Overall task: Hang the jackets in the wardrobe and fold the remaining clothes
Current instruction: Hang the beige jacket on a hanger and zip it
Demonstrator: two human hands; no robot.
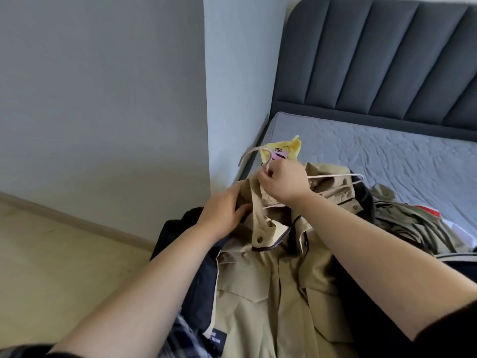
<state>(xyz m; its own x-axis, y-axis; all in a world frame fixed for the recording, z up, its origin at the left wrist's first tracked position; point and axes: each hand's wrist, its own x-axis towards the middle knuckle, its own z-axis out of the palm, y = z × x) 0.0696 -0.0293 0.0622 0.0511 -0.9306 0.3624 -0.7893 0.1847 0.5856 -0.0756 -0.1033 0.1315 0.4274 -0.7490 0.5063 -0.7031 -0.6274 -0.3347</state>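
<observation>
A beige jacket point(273, 288) with a dark lining lies across the bed's near corner, its collar raised. My right hand point(282, 183) grips the neck of a pale wire hanger point(335, 176) whose hook curves up to the left and whose arm runs right over the jacket's shoulder. My left hand point(223, 211) holds the jacket's left collar edge beside the hanger. A yellow garment point(291, 148) with a printed picture lies just behind my right hand. An olive garment point(402, 220) is crumpled to the right.
The grey mattress point(387, 151) stretches to the right, backed by a dark padded headboard point(382, 55). A grey wall point(103, 86) and a white corner stand left of the bed. Pale wood floor point(51, 254) lies lower left. Red and white cloth point(431, 211) peeks out at the right.
</observation>
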